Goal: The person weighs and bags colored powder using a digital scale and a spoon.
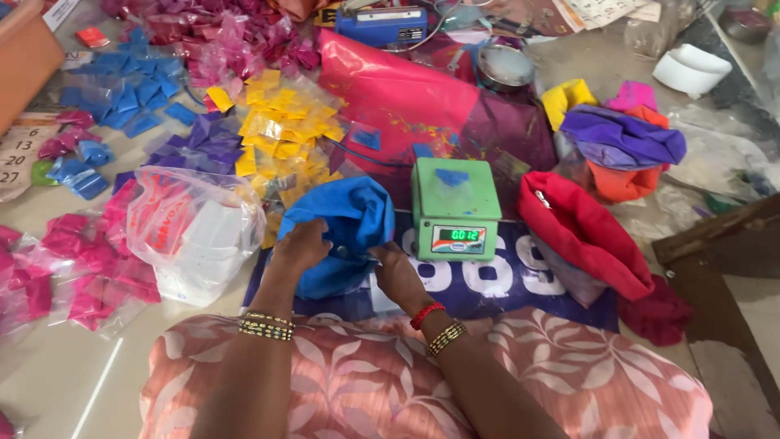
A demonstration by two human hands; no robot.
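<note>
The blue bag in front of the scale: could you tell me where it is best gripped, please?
Probably at the gathered mouth of the blue bag, from the near side, where the left hand and right hand already pinch it; the rounded body looks full and slack.

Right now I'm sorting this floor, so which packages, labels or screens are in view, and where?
Scale screen: green lit strip on the green weighing scale, right of both hands.
Blue bag: middle, gripped by left hand and right hand.
Yellow packets: small squares heaped beyond it.
Clear plastic bag: left, red print.
Calendar sheet: far left edge.
</note>
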